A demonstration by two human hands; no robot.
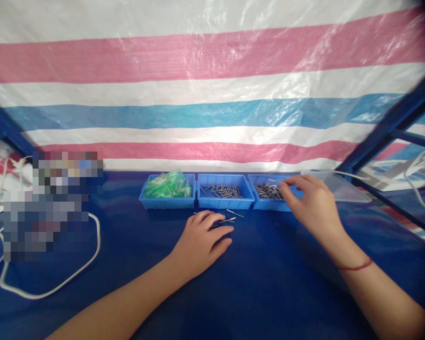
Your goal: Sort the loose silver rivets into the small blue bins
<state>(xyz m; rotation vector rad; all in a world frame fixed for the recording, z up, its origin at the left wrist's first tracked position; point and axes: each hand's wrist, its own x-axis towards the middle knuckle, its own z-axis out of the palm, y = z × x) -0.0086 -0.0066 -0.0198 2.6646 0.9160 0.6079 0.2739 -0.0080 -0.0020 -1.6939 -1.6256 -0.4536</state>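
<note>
My left hand (202, 243) rests on the blue tabletop with its fingers apart. Loose blind rivets (234, 213) lie by its fingertips, and some are partly hidden under the hand. Over the right blue bin (269, 205), my right hand (310, 198) has thumb and fingertips pinched together. A thin metal rivet (273, 181) shows at those fingertips, above the heap of rivets (265, 191) in that bin. The middle blue bin (226, 204) holds a scattered layer of rivets (226, 191). Green plastic packets (170, 185) fill the left blue bin (168, 203).
A striped plastic sheet (198, 61) hangs behind the bins. At the left are a white cable (99, 236) and a blurred-out patch of items (49, 212). A clear plastic lid or sheet (350, 189) lies right of the bins, by a blue frame post (378, 130).
</note>
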